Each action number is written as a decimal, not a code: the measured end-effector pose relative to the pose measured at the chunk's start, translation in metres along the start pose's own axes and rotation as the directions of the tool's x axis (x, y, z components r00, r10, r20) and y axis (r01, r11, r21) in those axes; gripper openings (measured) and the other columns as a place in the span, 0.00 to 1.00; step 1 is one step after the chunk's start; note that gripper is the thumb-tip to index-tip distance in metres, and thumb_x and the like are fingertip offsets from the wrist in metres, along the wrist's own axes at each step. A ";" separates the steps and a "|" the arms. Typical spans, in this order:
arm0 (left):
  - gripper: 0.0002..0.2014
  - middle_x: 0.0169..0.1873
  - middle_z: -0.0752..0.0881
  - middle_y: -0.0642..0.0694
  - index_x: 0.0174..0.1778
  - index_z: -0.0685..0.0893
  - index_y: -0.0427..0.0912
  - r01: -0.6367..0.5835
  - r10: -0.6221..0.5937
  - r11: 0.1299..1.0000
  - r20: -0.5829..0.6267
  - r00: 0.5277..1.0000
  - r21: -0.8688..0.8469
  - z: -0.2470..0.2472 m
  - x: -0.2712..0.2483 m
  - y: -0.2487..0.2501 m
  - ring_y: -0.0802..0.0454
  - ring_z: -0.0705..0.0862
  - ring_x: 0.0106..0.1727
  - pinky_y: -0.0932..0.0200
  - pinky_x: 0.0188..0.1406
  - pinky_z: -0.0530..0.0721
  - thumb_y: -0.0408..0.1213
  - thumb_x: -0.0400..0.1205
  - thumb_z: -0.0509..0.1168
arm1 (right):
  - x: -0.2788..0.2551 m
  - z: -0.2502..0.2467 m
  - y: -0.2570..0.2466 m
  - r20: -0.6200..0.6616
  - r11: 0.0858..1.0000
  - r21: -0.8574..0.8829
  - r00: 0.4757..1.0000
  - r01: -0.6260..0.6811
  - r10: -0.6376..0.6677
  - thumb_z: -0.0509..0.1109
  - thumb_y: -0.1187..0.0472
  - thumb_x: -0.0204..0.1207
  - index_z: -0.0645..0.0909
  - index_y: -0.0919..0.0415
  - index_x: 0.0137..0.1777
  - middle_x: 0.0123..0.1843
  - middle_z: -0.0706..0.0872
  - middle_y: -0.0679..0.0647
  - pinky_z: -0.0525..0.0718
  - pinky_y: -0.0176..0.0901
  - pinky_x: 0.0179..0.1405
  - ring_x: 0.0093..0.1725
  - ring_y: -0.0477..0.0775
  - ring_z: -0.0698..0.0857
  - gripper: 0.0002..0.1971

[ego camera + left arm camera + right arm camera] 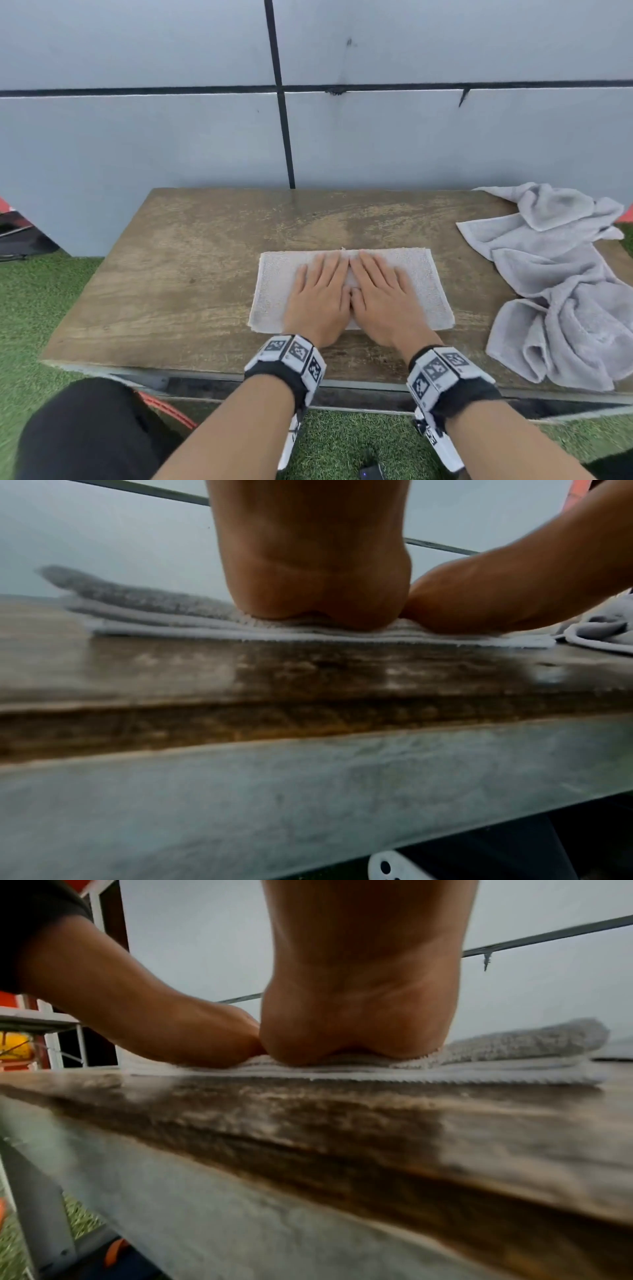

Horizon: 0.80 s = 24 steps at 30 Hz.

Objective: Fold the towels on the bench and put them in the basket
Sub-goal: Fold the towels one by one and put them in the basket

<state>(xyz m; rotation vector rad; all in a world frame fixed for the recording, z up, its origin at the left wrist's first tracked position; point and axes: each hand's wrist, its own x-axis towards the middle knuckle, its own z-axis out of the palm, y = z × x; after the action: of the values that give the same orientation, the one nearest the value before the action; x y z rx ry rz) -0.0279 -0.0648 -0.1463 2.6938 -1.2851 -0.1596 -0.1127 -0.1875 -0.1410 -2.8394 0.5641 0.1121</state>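
Note:
A folded white towel lies flat on the wooden bench, near its front edge. Both hands press palm-down on it side by side, fingers straight and thumbs touching: my left hand on the towel's middle-left, my right hand on its middle-right. In the left wrist view the heel of the left hand flattens the towel's layers. The right wrist view shows the right hand pushing down on the same stack. Crumpled grey towels lie in a heap at the bench's right end. No basket is in view.
A grey panelled wall stands right behind the bench. Green artificial turf surrounds it. My dark-clothed knee is at the lower left, with an orange rim beside it. Bare bench top stretches to the left of the folded towel.

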 end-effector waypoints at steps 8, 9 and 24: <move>0.31 0.89 0.42 0.54 0.89 0.44 0.58 0.057 -0.058 0.998 -0.035 0.998 -0.031 0.000 0.003 -0.024 0.53 0.38 0.89 0.46 0.88 0.37 0.60 0.89 0.39 | 0.000 -0.004 0.017 -0.023 0.997 0.010 0.997 -0.071 0.071 0.38 0.34 0.86 0.38 0.41 0.89 0.90 0.35 0.45 0.36 0.57 0.87 0.89 0.49 0.34 0.34; 0.31 0.89 0.42 0.54 0.89 0.43 0.58 0.073 -0.074 0.997 -0.040 0.996 -0.037 -0.001 0.003 -0.027 0.53 0.38 0.89 0.47 0.87 0.37 0.60 0.89 0.39 | 0.000 -0.005 0.020 -0.023 0.996 0.013 0.996 -0.089 0.089 0.38 0.34 0.85 0.37 0.41 0.89 0.90 0.34 0.45 0.35 0.57 0.87 0.88 0.49 0.33 0.34; 0.30 0.89 0.40 0.51 0.89 0.40 0.54 0.336 -0.338 0.937 0.001 0.941 -0.097 -0.010 -0.026 -0.066 0.47 0.39 0.89 0.40 0.87 0.37 0.58 0.90 0.34 | -0.019 -0.017 0.060 0.046 0.947 0.081 0.951 -0.309 0.307 0.35 0.39 0.88 0.35 0.47 0.89 0.90 0.34 0.48 0.41 0.62 0.88 0.89 0.54 0.37 0.32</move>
<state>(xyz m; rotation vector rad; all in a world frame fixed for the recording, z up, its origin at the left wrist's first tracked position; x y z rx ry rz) 0.0077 -0.0025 -0.1476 2.8015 -0.7770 -0.2314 -0.1528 -0.2386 -0.1357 -2.6394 0.9778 0.1842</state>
